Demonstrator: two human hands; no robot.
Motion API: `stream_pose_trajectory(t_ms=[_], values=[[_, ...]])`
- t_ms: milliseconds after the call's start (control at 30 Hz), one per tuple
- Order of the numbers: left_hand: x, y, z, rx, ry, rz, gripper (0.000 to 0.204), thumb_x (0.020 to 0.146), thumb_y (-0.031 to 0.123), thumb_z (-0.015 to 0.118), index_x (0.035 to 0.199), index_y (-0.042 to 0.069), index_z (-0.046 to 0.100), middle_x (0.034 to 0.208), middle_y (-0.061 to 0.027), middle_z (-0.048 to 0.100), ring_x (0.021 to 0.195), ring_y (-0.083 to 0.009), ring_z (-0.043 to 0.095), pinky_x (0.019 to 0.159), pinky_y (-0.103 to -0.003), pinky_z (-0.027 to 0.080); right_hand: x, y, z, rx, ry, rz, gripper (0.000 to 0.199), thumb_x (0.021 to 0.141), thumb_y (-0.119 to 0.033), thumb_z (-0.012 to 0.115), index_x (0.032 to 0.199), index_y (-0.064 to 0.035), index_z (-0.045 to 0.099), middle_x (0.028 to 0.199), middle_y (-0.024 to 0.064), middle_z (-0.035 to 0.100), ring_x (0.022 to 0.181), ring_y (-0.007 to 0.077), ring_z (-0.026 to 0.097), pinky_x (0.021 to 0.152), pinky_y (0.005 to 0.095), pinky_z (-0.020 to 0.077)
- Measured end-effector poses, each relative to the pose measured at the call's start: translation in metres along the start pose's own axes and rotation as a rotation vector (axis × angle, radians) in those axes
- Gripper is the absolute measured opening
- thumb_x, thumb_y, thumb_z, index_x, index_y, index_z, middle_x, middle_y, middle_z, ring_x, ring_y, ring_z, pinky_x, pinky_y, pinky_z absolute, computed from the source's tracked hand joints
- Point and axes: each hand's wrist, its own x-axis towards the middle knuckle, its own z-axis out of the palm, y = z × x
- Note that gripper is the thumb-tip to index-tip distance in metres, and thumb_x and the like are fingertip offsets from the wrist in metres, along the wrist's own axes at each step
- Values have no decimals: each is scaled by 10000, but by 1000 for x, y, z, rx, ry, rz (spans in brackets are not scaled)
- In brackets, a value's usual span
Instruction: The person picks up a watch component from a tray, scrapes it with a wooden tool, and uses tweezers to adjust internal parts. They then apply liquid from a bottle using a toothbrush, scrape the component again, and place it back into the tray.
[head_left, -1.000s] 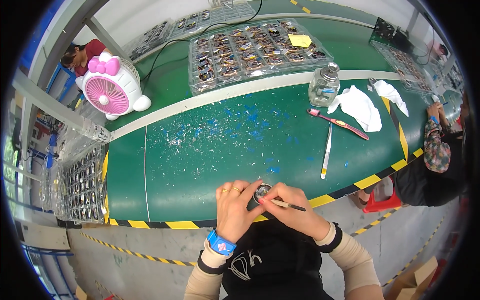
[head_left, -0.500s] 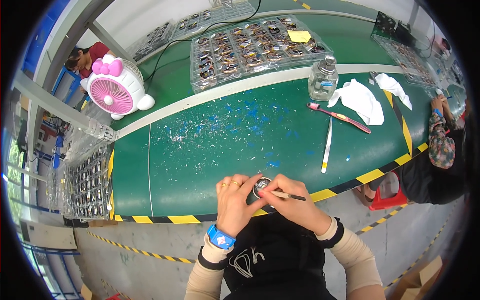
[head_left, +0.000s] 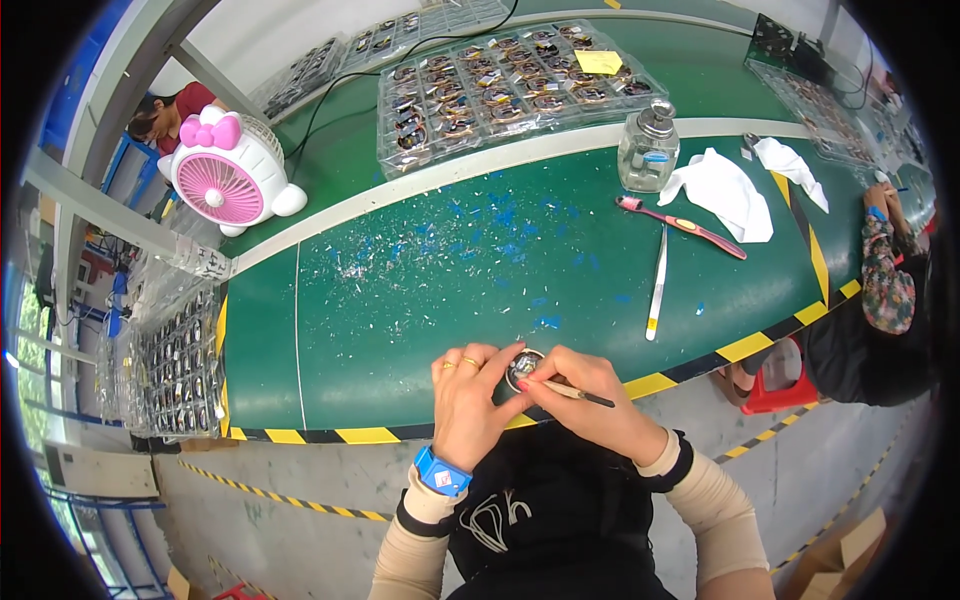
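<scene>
Green surface (head_left: 370,365) beyond, the left hand (head_left: 468,412) holds a round part (head_left: 523,365) left of the right hand (head_left: 592,408), pinching a dark-ended stick (head_left: 580,394) (slanting rightward).

Part (head_left: 523,362) in left hand (head_left: 467,408), stick (head_left: 577,392) in right (head_left: 598,422)

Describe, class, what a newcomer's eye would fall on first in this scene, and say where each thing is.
Probably the pink and white fan, at the upper left, would catch the eye first. Next come the blue and white scraps scattered across the middle of the green bench. Below them, at the bench's near edge, the left hand holds a small round part while the right hand holds a slim tool to it.
</scene>
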Motion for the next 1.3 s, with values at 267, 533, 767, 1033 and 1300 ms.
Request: stream_pose_trajectory(t_ms=[267, 533, 767, 1033, 1300], values=[[2, 0, -2, -7, -8, -6, 513, 672, 251, 828, 1144, 110, 686, 945, -36, 579, 913, -242, 542, 869, -395, 371, 1, -3, 0, -11, -13, 52, 161, 870, -88, 701, 828, -26, 557, 698, 67, 597, 603, 132, 548, 532, 279, 412], [3, -1, -2, 11, -2, 10, 511, 673, 244, 826, 1145, 109, 685, 944, -35, 578, 912, -240, 541, 865, -391, 371, 2, -1, -1, -13, -38, 8, 162, 879, -85, 686, 822, -30, 544, 693, 71, 586, 584, 152, 539, 525, 295, 405], [1, 1, -1, -4, -20, 3, 521, 674, 238, 825, 1158, 110, 679, 958, -35, 576, 916, -240, 539, 870, -392, 369, -1, 6, -1, -54, -25, -38, 151, 865, -61, 693, 849, -25, 547, 706, 78, 594, 588, 172, 546, 526, 304, 411], [10, -5, -18, -86, -197, 2, 557, 698, 192, 810, 1227, 114, 654, 1039, -48, 579, 977, -240, 528, 899, -384, 355, -7, 7, 7, 22, 151, 31, 137, 887, -45, 678, 880, -12, 545, 758, 64, 619, 634, 124, 595, 565, 278, 453], [-12, -7, -17, -267, -102, -142, 625, 721, 173, 809, 1302, 82, 597, 1211, -119, 576, 1103, -283, 520, 967, -401, 354, -9, 2, 4, 203, 247, 115, 120, 894, -12, 677, 954, -10, 573, 832, 36, 658, 715, 44, 600, 604, 209, 481]])
